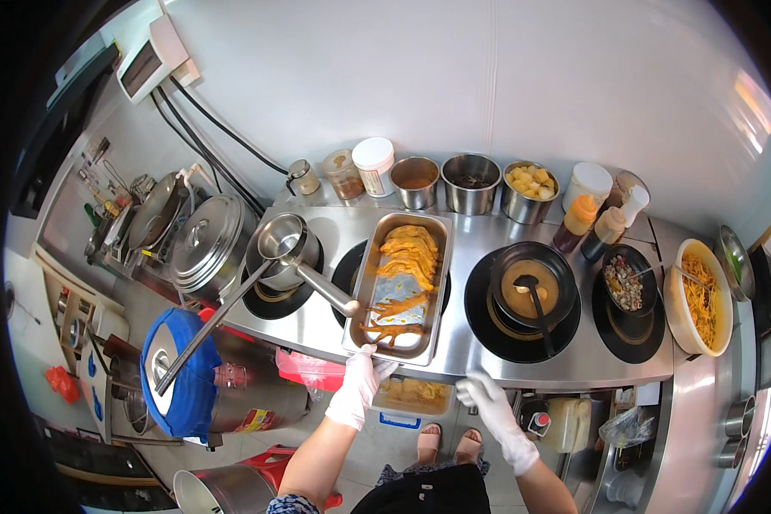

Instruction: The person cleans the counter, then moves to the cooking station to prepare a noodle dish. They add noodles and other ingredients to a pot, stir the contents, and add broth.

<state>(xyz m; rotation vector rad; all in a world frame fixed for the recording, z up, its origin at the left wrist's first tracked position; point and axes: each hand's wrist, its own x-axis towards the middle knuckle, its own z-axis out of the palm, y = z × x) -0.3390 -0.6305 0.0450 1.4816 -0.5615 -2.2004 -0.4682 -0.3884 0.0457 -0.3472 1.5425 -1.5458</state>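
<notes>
A rectangular stainless steel tray [432,334] lies lengthwise across the counter, over an induction hob. Orange-brown chicken feet [408,252] are packed in its far half, and two single feet [392,331] lie apart near its front end. In a white glove, my left hand [362,385] grips the tray's front rim, thumb on top. My right hand [488,401], also gloved and slightly blurred, hovers before the counter's front edge with nothing visible in it. Right of the tray, a black bowl [501,263] of brown sauce holds a black ladle [540,315].
A steel saucepan [289,273] bears a long-handled ladle [215,324] jutting out over the blue-rimmed lidded pot [183,379]. Steel pots [470,193], jars and sauce bottles [575,225] line the back. A bowl of shredded food [700,299] stands right; a plastic bin [411,398] sits below.
</notes>
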